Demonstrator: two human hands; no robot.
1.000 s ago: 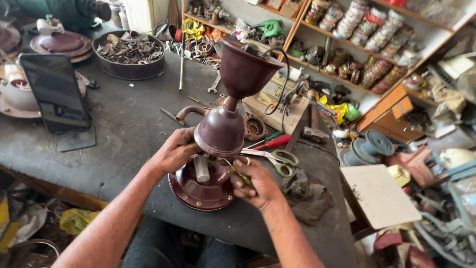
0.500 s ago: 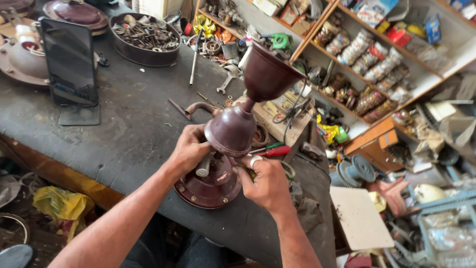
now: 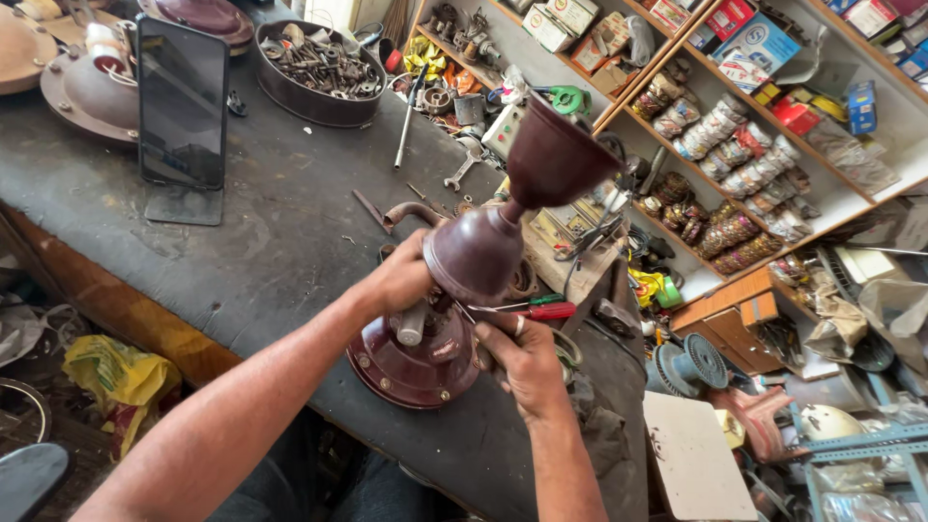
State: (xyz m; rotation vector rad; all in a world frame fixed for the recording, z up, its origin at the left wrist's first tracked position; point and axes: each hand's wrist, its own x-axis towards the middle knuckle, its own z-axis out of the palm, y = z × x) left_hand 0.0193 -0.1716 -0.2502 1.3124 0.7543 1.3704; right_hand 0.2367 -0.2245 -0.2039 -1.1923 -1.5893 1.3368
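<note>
A dark maroon ceiling fan motor (image 3: 416,362) rests on the grey workbench (image 3: 271,242) near its front edge. A rod rises from it carrying two maroon cup-shaped covers, the lower one (image 3: 474,253) and an upper one (image 3: 556,155). My left hand (image 3: 401,280) grips the rod area just under the lower cover. My right hand (image 3: 527,362) holds the motor's right side, fingers curled at its rim, a ring on one finger. A pale cylinder (image 3: 413,324) sits on top of the motor.
A red-handled screwdriver (image 3: 541,310) lies right of the motor. A phone on a stand (image 3: 182,101) and a round pan of metal parts (image 3: 319,72) sit at the back. Shelves of boxes and coils (image 3: 735,126) stand to the right. Other fan motors (image 3: 82,82) lie far left.
The view has shifted and moved closer. My left hand stays under the lower cover; my right hand has slid from the motor's top to its right edge.
</note>
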